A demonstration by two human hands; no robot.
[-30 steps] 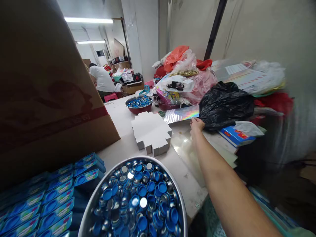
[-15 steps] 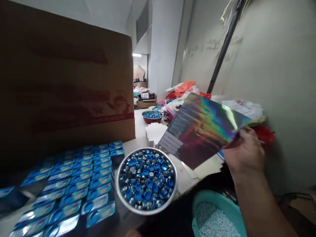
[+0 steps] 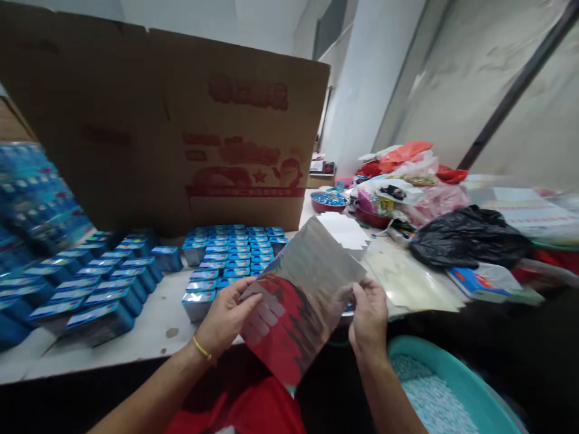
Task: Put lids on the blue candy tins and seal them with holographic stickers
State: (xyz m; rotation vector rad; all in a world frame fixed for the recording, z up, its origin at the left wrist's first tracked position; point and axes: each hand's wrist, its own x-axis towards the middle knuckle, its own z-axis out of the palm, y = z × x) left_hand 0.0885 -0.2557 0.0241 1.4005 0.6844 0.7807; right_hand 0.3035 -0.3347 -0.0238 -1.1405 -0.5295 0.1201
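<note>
A shiny, mirror-like sheet (image 3: 312, 277) with several pale strips near its left corner is held tilted in front of me. My left hand (image 3: 230, 313), with a yellow bracelet at the wrist, pinches its left edge. On the opposite side, the fingers of my right hand (image 3: 368, 313) are closed on the right edge. Behind the sheet stand rows of small blue boxes (image 3: 237, 256). The sheet covers nearly all of the metal bowl of blue and silver caps; only a sliver shows by my right hand.
A large cardboard box (image 3: 158, 120) rises behind the blue boxes, with more blue boxes (image 3: 104, 301) at the left. A teal basin (image 3: 452, 355) of pale pellets sits low on the right. Yellowish sheets (image 3: 407, 277) and a black plastic bag (image 3: 470, 235) lie on the table.
The sheet has come down and left from the right side to in front of me. My left hand has come up and taken hold of it too. The view has turned left.
</note>
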